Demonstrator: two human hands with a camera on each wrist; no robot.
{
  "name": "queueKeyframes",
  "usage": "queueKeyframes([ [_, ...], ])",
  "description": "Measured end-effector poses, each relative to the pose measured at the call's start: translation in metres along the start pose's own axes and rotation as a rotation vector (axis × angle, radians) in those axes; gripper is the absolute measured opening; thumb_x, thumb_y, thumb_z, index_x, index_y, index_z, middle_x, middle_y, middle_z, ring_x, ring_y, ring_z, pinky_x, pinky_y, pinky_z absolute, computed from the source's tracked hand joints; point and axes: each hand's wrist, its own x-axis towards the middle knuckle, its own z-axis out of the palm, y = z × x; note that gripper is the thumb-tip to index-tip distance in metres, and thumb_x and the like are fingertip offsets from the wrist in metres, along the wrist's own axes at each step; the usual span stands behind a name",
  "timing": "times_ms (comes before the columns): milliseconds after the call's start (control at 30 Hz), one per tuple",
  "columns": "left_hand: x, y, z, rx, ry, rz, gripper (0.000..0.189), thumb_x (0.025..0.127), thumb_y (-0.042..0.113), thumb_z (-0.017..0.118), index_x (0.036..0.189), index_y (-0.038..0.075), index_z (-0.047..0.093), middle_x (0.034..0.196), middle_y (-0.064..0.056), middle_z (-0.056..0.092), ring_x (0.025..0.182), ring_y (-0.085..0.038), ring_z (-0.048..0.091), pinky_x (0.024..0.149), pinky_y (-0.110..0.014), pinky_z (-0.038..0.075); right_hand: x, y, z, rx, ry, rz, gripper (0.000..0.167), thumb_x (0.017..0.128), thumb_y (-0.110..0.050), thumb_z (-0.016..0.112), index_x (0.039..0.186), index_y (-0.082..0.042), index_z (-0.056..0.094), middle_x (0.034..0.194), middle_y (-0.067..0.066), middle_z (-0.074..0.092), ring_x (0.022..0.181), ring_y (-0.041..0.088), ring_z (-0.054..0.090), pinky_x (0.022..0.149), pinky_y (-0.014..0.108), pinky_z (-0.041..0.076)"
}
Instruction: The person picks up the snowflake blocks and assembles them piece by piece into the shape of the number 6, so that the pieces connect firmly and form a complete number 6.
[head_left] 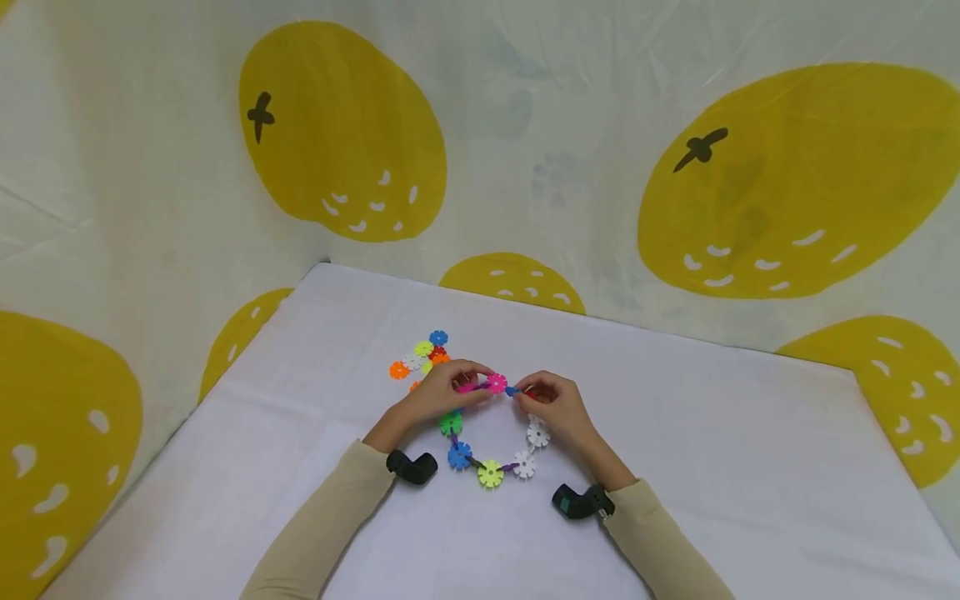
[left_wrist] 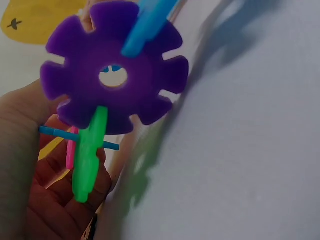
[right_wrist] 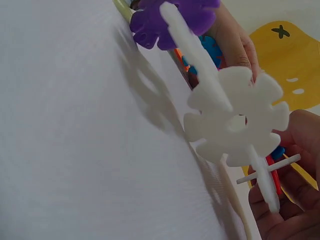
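Observation:
A ring-shaped chain of notched plastic snowflake discs hangs between both hands. My left hand (head_left: 442, 387) pinches its upper left part beside a pink disc (head_left: 497, 383). My right hand (head_left: 558, 404) pinches the other end, by a small blue disc (head_left: 512, 391) seen edge-on and a red disc (head_left: 532, 393) partly covered by fingers. The pink and blue discs meet at the top. Lower round the loop come a green disc (head_left: 451, 423), a blue one, a yellow disc (head_left: 491, 474) and white discs (head_left: 537, 433). A purple disc (left_wrist: 75, 90) looms close in the left wrist view.
Loose discs in orange, yellow, white, red and blue lie in a pile (head_left: 412, 361) beyond the left hand. A white cloth (head_left: 712, 467) covers the table. Behind it hangs a curtain (head_left: 540, 125) printed with yellow fruit. Each wrist wears a black device (head_left: 581, 502).

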Motion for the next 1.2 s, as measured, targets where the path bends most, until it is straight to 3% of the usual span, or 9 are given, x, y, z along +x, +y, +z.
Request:
queueKeyframes([
  [267, 0.001, -0.001, 0.0, 0.003, 0.0, 0.005, 0.033, 0.087, 0.023, 0.075, 0.118, 0.011, 0.07, 0.085, 0.001, 0.059, 0.08, -0.016, 0.054, 0.071, -0.023, 0.048, -0.001, -0.006, -0.001, -0.002, -0.031, 0.0, 0.017, 0.086, 0.002, 0.07, 0.102, 0.008, 0.068, 0.098, 0.023, 0.067, 0.08, 0.017, 0.058, 0.073, 0.017, 0.049],
  [533, 0.001, -0.003, 0.004, 0.004, 0.003, -0.068, 0.034, 0.084, 0.026, 0.078, 0.115, 0.012, 0.071, 0.098, 0.002, 0.067, 0.088, -0.015, 0.057, 0.078, -0.025, 0.05, -0.006, -0.033, -0.002, 0.017, -0.081, 0.006, 0.016, 0.086, 0.005, 0.069, 0.099, 0.014, 0.066, 0.095, 0.026, 0.067, 0.074, 0.015, 0.06, 0.07, 0.017, 0.051],
  [833, 0.001, -0.003, 0.006, -0.026, 0.011, -0.087, 0.034, 0.084, 0.029, 0.078, 0.112, 0.012, 0.073, 0.102, 0.002, 0.071, 0.088, -0.015, 0.057, 0.077, -0.027, 0.05, -0.004, -0.025, 0.001, 0.011, -0.079, -0.042, 0.01, 0.083, 0.008, 0.07, 0.093, 0.012, 0.068, 0.09, 0.025, 0.068, 0.071, 0.009, 0.06, 0.069, 0.017, 0.052],
  [1067, 0.0, -0.003, 0.006, -0.043, 0.007, -0.084, 0.033, 0.084, 0.029, 0.078, 0.111, 0.011, 0.073, 0.104, 0.001, 0.072, 0.087, -0.014, 0.059, 0.077, -0.027, 0.05, 0.002, 0.002, 0.004, 0.038, -0.058, -0.065, 0.009, 0.083, 0.003, 0.073, 0.092, 0.006, 0.071, 0.09, 0.021, 0.07, 0.073, 0.006, 0.061, 0.07, 0.017, 0.052],
  [1200, 0.001, -0.004, 0.005, -0.043, 0.003, -0.083, 0.033, 0.084, 0.03, 0.078, 0.111, 0.011, 0.073, 0.103, 0.001, 0.072, 0.086, -0.014, 0.059, 0.077, -0.027, 0.05, -0.001, -0.015, 0.004, 0.04, -0.06, -0.052, 0.01, 0.083, 0.005, 0.072, 0.092, 0.009, 0.07, 0.091, 0.023, 0.07, 0.074, 0.008, 0.061, 0.07, 0.017, 0.053],
])
